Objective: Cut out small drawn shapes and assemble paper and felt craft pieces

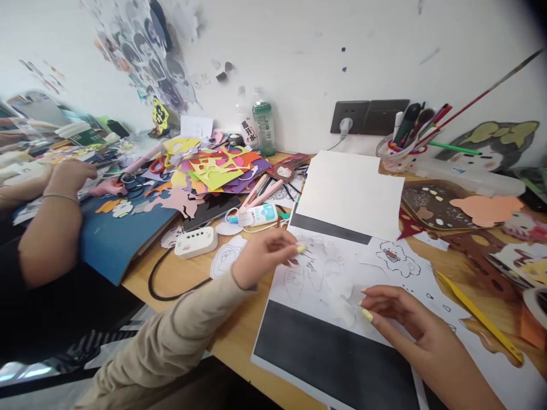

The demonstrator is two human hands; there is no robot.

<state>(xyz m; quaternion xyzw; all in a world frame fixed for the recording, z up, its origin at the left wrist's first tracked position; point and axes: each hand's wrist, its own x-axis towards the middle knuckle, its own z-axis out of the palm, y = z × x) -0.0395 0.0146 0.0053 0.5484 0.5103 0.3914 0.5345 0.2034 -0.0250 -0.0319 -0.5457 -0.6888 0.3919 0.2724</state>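
Observation:
My left hand (270, 255) is above a printed sheet, its fingers curled in toward the thumb. Whatever may be between those fingertips is hidden. To the right, my right hand (404, 322) hovers over the same sheet with thumb and forefinger a little apart. A pale, irregular paper-like piece (342, 302) lies between my hands, close to the right fingertips; its outline is faint. The printed sheet (294, 273) carries line drawings and a broad black band (333, 353). Blank white paper (350, 188) overlaps its far end.
A yellow craft knife-like tool (478, 316) lies right of my right hand. Left are a white power strip (195, 242), a glue bottle (258, 215) and coloured paper scraps (226, 168). A pen cup (401, 151) stands behind. Another person's arm (55, 222) rests at far left.

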